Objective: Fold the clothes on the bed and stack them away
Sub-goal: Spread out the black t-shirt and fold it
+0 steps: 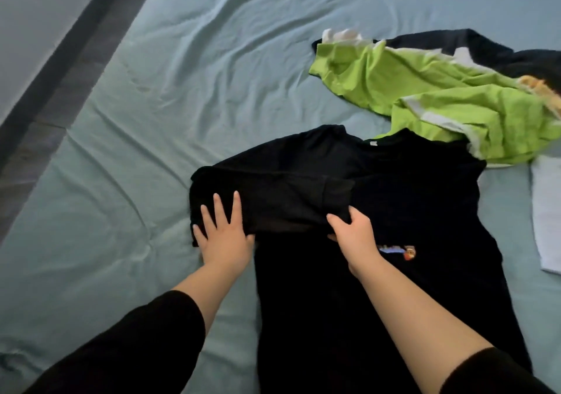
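Pinching black sleeve [288, 193], right fingers [358, 216] curl; left fingers [235, 208] press flat; logo [397, 251] illegible.

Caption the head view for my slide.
Left hand presses the black T-shirt flat on the pale teal bedsheet while the right hand pinches its folded-in sleeve.

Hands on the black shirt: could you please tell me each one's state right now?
Left hand: open, pressing flat on the folded sleeve of the black shirt.
Right hand: closed, gripping the sleeve's end.
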`<state>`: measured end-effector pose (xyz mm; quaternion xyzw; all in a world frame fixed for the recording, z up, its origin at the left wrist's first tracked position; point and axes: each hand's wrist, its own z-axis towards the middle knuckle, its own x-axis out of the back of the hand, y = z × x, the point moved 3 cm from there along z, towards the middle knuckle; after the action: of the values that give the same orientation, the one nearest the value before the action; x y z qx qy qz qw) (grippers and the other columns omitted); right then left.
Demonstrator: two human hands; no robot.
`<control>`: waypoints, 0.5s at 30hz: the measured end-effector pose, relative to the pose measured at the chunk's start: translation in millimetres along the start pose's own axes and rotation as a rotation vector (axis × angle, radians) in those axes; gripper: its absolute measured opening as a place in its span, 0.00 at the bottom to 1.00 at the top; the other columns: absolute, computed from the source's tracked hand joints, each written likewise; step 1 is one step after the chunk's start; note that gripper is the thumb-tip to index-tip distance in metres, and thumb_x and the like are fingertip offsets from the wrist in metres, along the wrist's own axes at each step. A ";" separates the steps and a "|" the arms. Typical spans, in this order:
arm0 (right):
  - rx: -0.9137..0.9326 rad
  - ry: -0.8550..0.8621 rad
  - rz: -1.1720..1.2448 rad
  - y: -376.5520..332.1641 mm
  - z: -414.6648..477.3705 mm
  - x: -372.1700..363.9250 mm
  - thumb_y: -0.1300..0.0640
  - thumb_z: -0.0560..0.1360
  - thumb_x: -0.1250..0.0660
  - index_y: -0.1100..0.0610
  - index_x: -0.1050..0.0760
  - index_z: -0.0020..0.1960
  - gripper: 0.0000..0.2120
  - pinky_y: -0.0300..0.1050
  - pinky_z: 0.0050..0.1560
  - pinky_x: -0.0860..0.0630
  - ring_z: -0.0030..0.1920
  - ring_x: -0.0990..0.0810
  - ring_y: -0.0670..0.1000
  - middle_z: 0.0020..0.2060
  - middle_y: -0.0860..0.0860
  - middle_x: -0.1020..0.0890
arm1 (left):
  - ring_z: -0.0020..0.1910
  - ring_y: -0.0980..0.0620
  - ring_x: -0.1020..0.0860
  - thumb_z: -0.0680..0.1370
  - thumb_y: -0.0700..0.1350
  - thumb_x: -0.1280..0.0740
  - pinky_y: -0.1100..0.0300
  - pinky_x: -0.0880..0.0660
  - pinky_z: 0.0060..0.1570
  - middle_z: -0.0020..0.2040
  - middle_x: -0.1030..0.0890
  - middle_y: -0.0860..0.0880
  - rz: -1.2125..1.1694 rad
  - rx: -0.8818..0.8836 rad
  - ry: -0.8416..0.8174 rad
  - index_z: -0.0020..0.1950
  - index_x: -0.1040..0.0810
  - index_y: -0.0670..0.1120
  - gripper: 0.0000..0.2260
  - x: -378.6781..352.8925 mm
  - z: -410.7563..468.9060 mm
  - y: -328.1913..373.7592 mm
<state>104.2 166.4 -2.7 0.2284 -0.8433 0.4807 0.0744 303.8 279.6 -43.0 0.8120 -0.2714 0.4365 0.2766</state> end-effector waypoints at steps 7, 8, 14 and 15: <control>-0.057 0.235 0.125 35.2 45.5 138.1 0.58 0.77 0.36 0.48 0.23 0.53 0.08 0.40 0.32 0.22 0.45 0.17 0.50 0.51 0.47 0.19 | 0.77 0.45 0.62 0.80 0.60 0.52 0.37 0.61 0.72 0.80 0.59 0.49 0.105 -0.301 0.142 0.76 0.63 0.64 0.28 -15.0 -20.3 104.4; -0.047 0.280 0.121 40.0 52.0 155.1 0.58 0.78 0.36 0.48 0.23 0.53 0.08 0.40 0.33 0.22 0.44 0.17 0.49 0.51 0.47 0.19 | 0.77 0.45 0.63 0.80 0.61 0.52 0.36 0.62 0.71 0.80 0.59 0.50 0.122 -0.336 0.129 0.76 0.63 0.65 0.27 -21.4 -24.1 118.1; -0.094 0.487 0.086 78.0 92.5 223.8 0.58 0.78 0.36 0.53 0.24 0.61 0.13 0.48 0.47 0.18 0.38 0.19 0.46 0.52 0.47 0.20 | 0.76 0.43 0.67 0.81 0.60 0.52 0.30 0.63 0.67 0.79 0.62 0.50 0.246 -0.461 0.041 0.75 0.62 0.65 0.26 -79.8 -31.9 184.2; -0.121 0.448 0.084 86.2 99.0 227.6 0.58 0.78 0.36 0.53 0.24 0.60 0.12 0.49 0.49 0.18 0.39 0.20 0.46 0.53 0.48 0.20 | 0.76 0.43 0.67 0.82 0.59 0.50 0.29 0.63 0.67 0.79 0.62 0.49 0.259 -0.447 0.023 0.75 0.63 0.64 0.27 -87.8 -29.9 190.0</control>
<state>-127.2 48.6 -43.2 0.0758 -0.8419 0.4705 0.2531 116.1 184.6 -64.2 0.6843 -0.4596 0.4066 0.3939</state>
